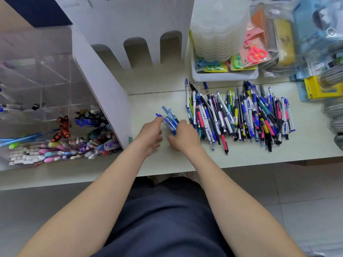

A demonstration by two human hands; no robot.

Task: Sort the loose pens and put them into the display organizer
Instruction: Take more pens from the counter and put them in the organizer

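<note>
A small bundle of blue pens (169,117) lies between my two hands on the pale counter (241,156). My right hand (183,136) has its fingers curled round the bundle's near end. My left hand (151,135) touches the bundle's left side with thumb and fingertips. A wide pile of loose mixed pens (241,115) is spread on the counter to the right of my hands. The clear acrylic display organizer (42,101) stands at the left, its front compartments filled with pens and markers, its rear ones mostly bare.
A white cardboard display stand (104,84) rises between the organizer and my hands. Behind the pile sit a white tray (222,76) of packaged scissors, stacked translucent containers (219,26) and bagged stationery (278,38). The counter edge runs just below my wrists.
</note>
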